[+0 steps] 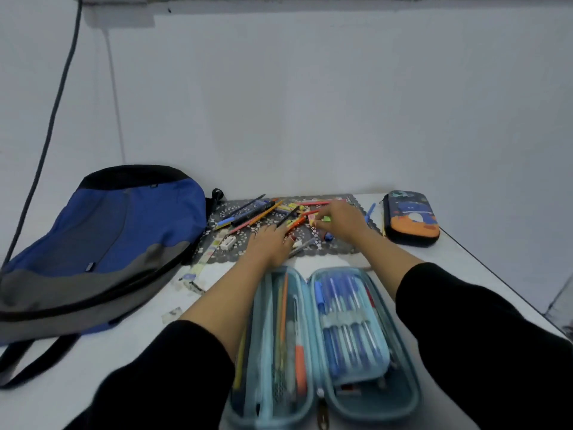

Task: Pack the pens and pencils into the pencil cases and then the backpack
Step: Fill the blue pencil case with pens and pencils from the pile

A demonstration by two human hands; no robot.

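A light blue pencil case lies open in front of me, with pens and pencils in both halves. Beyond it, loose pens and pencils are scattered on a dark lace mat. My left hand rests flat on the mat, fingers on a black pencil and an orange one. My right hand reaches into the pile, fingertips pinched on a small yellow-green item. A second, dark pencil case with an orange and blue print lies zipped at the right. The blue and grey backpack lies on the left.
White erasers and a strip of stickers lie at the mat's left edge. A blue pen lies between the mat and the dark case. The white table ends at the right; a wall stands close behind, with a cable hanging.
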